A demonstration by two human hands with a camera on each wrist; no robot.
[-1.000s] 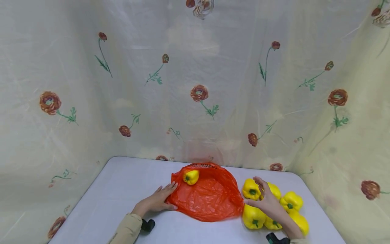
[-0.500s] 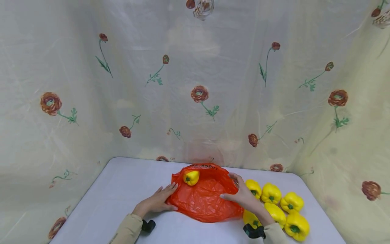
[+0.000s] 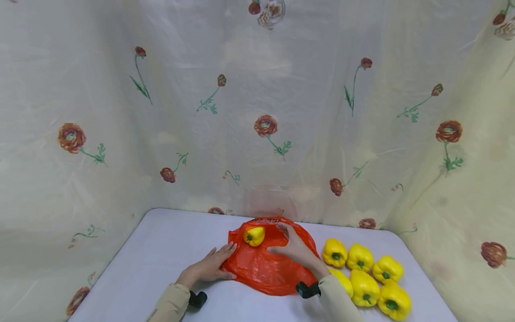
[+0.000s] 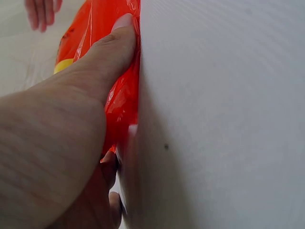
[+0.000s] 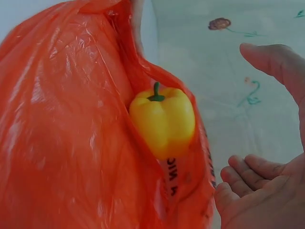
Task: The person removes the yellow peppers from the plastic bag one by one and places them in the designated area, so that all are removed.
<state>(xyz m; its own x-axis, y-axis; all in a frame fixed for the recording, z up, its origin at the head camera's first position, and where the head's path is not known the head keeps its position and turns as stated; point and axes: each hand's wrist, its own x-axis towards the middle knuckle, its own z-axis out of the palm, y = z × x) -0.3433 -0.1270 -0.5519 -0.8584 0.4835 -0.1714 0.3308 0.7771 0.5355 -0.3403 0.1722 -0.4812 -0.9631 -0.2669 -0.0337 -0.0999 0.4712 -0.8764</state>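
A red plastic bag (image 3: 257, 273) lies on the white table with its mouth spread. Inside the mouth, at the back left, sits one yellow bell pepper (image 3: 254, 236), its green stem showing in the right wrist view (image 5: 156, 93). My left hand (image 3: 211, 266) rests on the bag's left edge, fingers extended and thumb (image 4: 121, 40) on the plastic. Over the bag, to the right of that pepper, hovers my right hand (image 3: 297, 248) with thumb and fingers spread and nothing between them.
Several more yellow bell peppers (image 3: 364, 287) stand in a loose cluster on the table (image 3: 177, 237), right of the bag. Behind the table hangs a flower-printed curtain (image 3: 297, 179). A dark camera mount (image 3: 307, 290) sits at my right wrist.
My right hand has moved left, from over the pepper cluster to above the bag, uncovering the peppers on the right. The left hand has stayed on the bag's edge.
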